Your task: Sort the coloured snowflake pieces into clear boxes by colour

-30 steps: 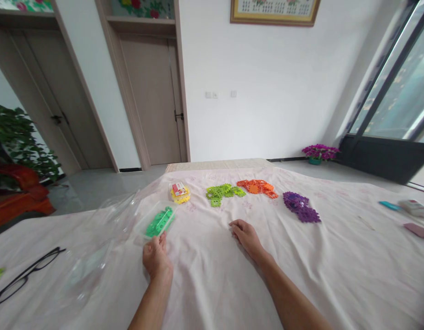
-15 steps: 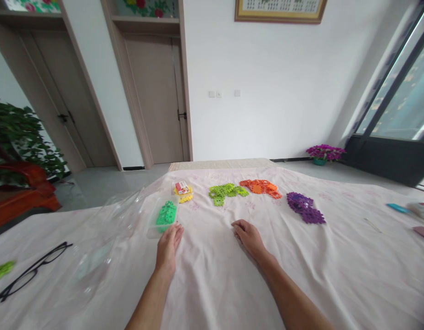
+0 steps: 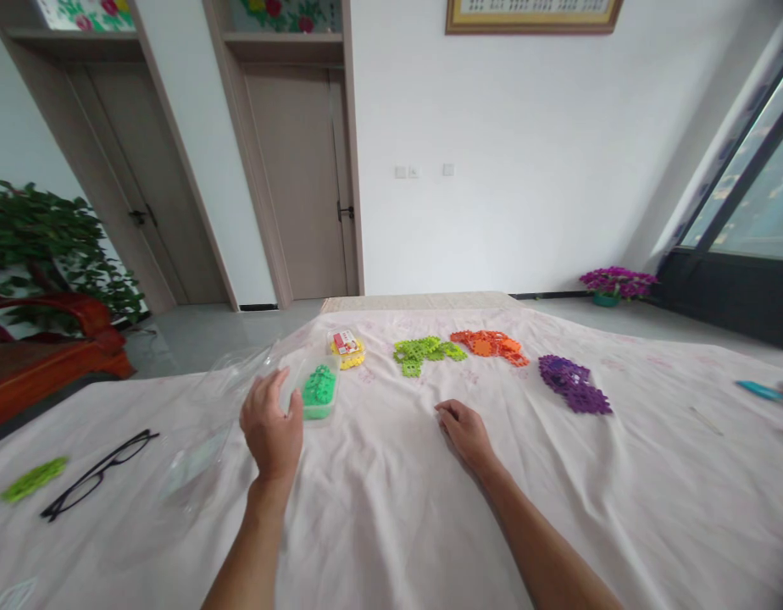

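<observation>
My left hand is raised, with thumb and fingers apart and nothing visible in it. It is just left of a clear plastic box that holds green interlocking plastic pieces. Resting on the cloth near the middle, my right hand has its fingers curled in, with nothing visible in them. Beyond the hands lie piles of similar pieces: light green, orange and purple. A small lidded box with a red and white label sits at yellow pieces behind the green ones.
A pale cloth covers the table. To the left are crumpled clear plastic wrapping, black glasses and a light green piece. A blue item and a thin stick lie at the right.
My left hand has moved left and its fingers have spread, away from the near edge of the green pieces' box. My right hand stays curled on the cloth. The view has shifted slightly left.
</observation>
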### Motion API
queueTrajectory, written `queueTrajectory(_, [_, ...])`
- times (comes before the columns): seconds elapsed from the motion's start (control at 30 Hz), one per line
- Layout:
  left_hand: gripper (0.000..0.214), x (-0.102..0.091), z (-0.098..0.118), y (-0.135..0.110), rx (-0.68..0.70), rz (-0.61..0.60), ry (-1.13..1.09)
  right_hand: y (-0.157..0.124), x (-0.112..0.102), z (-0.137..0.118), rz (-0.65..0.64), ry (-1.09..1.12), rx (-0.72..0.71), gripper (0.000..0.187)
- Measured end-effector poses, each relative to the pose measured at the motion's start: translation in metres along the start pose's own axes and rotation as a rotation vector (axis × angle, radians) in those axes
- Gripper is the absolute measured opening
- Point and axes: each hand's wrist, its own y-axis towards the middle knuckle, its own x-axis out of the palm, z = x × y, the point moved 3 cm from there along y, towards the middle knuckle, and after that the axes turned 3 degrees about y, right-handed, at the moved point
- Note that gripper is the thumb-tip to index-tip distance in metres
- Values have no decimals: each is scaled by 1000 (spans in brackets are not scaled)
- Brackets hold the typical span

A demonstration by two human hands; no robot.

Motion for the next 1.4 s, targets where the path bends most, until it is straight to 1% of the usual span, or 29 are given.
queueTrajectory(0.03, [42,-3,-6,8,-22,4,119,0,0,0,3,3,5,29])
queueTrajectory(0.1, [49,-6,-22,23,-110,-18,308,0,-1,0,8,5,8,29])
queueTrajectory(0.17, [54,-5,-38,36,-207,-78,431,0,-1,1,10,-6,-4,29])
queueTrajectory(0.23, [54,-2,-56,49,-292,-158,502,0,-2,2,16,-17,-15,30])
queueTrajectory(0.27, [55,0,-65,53,-322,-218,521,0,-2,3,19,-19,-17,30])
queueTrajectory(0.33, [55,4,-82,60,-360,-325,547,0,-2,3,21,-22,-18,30])
queueTrajectory(0.4, [55,5,-99,64,-386,-399,567,0,-2,4,20,-26,-21,31])
queueTrajectory(0.47, [54,6,-112,65,-355,-450,586,0,-2,4,21,-30,-19,31])
queueTrajectory(0.6, [50,7,-127,69,-182,-510,611,-2,-2,2,27,-34,-20,32])
queueTrajectory(0.7, [48,7,-129,72,-150,-530,622,-3,-3,0,29,-60,-21,32])
queueTrajectory(0.83, [47,4,-125,76,-103,-531,634,-4,-4,-2,32,-111,-33,31])
queueTrajectory(0.93, [48,-5,-116,78,-65,-505,643,-5,-4,-2,28,-127,-39,33])
queueTrajectory(1.0, [49,-14,-102,78,-39,-473,641,-6,-4,-2,26,-134,-41,34])
queueTrajectory(1.07, [49,-24,-80,76,9,-420,613,-5,-4,-2,25,-143,-41,33])
queueTrajectory(1.1, [47,-28,-64,74,60,-358,572,-5,-4,-2,23,-147,-40,33])
queueTrajectory(1.13, [45,-30,-46,69,141,-314,506,-5,-4,-2,22,-149,-37,33])
queueTrajectory(1.2, [41,-30,-6,51,313,-270,339,-5,-4,-2,25,-143,-33,32])
queueTrajectory(1.23, [39,-27,13,38,389,-274,260,-5,-4,-2,32,-131,-31,32])
queueTrajectory(1.27, [37,-22,31,23,455,-302,188,-6,-5,-1,41,-113,-24,32])
queueTrajectory(1.33, [39,-8,61,-11,543,-387,72,-7,-5,0,66,-59,4,34])
queueTrajectory(1.4, [43,11,80,-47,590,-501,15,-8,-6,1,95,18,41,35])
